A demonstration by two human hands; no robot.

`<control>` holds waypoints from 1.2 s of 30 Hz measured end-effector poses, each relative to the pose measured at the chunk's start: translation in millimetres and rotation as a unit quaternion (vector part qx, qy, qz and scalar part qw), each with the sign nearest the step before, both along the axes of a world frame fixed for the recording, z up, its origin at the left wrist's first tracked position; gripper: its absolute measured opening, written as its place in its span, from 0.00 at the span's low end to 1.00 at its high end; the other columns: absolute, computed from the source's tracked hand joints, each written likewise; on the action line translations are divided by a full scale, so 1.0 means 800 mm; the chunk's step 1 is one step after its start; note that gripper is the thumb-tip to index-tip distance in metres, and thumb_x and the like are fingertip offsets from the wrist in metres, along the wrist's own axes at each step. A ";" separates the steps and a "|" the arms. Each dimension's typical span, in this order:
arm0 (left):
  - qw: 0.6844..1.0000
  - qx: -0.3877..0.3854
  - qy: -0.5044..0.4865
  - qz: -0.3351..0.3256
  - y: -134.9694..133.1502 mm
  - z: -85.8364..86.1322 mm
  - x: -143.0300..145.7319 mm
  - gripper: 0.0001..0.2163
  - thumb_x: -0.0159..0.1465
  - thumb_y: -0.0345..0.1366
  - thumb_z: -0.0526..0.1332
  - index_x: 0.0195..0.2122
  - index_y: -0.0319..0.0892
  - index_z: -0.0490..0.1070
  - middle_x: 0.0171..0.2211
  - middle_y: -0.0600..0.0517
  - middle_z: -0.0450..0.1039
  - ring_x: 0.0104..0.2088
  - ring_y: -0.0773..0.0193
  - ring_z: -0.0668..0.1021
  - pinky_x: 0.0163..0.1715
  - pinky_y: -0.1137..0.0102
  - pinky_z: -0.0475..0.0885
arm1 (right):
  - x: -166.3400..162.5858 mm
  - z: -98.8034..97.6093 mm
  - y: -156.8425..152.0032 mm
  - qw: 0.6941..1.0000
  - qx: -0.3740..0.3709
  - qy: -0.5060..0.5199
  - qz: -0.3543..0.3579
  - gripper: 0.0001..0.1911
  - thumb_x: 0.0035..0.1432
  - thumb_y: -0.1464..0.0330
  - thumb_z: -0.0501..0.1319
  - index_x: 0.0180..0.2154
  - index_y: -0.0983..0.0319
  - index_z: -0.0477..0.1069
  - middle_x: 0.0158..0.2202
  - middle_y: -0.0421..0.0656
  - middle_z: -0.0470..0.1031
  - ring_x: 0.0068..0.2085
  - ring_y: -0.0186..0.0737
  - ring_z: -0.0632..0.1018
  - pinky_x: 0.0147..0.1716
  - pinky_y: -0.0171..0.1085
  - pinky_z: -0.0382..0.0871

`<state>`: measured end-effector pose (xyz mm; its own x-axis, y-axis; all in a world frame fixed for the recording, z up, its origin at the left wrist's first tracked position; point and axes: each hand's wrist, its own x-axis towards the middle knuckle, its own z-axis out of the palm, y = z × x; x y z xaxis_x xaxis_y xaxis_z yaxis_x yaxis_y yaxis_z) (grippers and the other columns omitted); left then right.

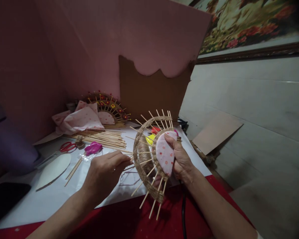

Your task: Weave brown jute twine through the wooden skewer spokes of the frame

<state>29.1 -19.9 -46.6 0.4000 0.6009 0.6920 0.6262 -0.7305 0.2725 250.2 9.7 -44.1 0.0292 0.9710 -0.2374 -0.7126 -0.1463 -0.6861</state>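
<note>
My right hand grips a half-round fan-shaped craft piece by its straight side, thumb over the pink dotted fabric. Thin wooden sticks spread from its centre, and a curved band of brown twine is woven across them. At the band's left edge, my left hand is closed in a pinch at the outer end of a thin wooden stick; the fingertips partly hide it. A roll of twine shows behind the piece, between the sticks.
Behind lie a bundle of loose sticks, folded pink dotted fabric and a decorated fan piece. Red-handled scissors, a magenta packet and a white half-round board are at left. A black cable hangs over the red front edge.
</note>
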 end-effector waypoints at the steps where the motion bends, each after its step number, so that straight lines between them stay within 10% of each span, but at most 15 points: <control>1: 1.000 -0.003 -0.014 -0.002 -0.001 0.000 0.000 0.05 0.60 0.31 0.58 0.29 0.41 0.72 0.23 0.55 0.74 0.23 0.69 0.74 0.25 0.75 0.66 | 0.001 -0.001 0.001 1.000 -0.001 0.005 0.005 0.09 0.44 0.69 0.65 0.28 0.66 0.68 0.22 0.41 0.75 0.22 0.35 0.75 0.24 0.34 0.72; 8: 0.969 -0.169 -0.179 -0.010 -0.011 0.010 0.009 0.04 0.54 0.32 0.62 0.28 0.42 0.76 0.25 0.51 0.77 0.24 0.65 0.76 0.26 0.73 0.69 | 0.003 -0.003 0.002 0.998 -0.008 0.049 0.034 0.08 0.47 0.67 0.63 0.29 0.66 0.69 0.22 0.42 0.76 0.22 0.36 0.76 0.23 0.35 0.73; 15: 0.795 -0.482 -0.362 -0.066 -0.011 0.017 0.015 0.07 0.48 0.36 0.66 0.28 0.41 0.78 0.24 0.50 0.76 0.24 0.68 0.72 0.24 0.75 0.65 | 0.003 -0.009 0.005 0.995 0.002 0.090 0.031 0.07 0.47 0.69 0.63 0.30 0.65 0.70 0.23 0.42 0.77 0.23 0.37 0.77 0.24 0.35 0.73; 29: 0.738 -0.526 -0.373 -0.200 -0.010 -0.002 0.021 0.05 0.55 0.36 0.62 0.29 0.39 0.69 0.22 0.55 0.66 0.23 0.71 0.64 0.23 0.75 0.58 | -0.005 -0.009 0.001 0.998 0.029 0.048 0.016 0.08 0.47 0.67 0.64 0.27 0.64 0.68 0.21 0.41 0.75 0.21 0.36 0.76 0.23 0.34 0.73; 36: 0.714 -0.536 -0.423 -0.153 -0.019 0.002 0.034 0.06 0.51 0.31 0.60 0.32 0.39 0.70 0.17 0.59 0.53 0.18 0.74 0.52 0.18 0.76 0.47 | -0.007 -0.013 0.000 0.998 -0.008 0.063 0.017 0.09 0.48 0.65 0.63 0.26 0.64 0.68 0.20 0.41 0.75 0.20 0.36 0.75 0.23 0.35 0.72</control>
<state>56.2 -35.5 -44.8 0.3374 0.9409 -0.0289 -0.2389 0.1153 0.9642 244.5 9.9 -54.8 -0.0344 0.9669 -0.2528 -0.7870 -0.1821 -0.5895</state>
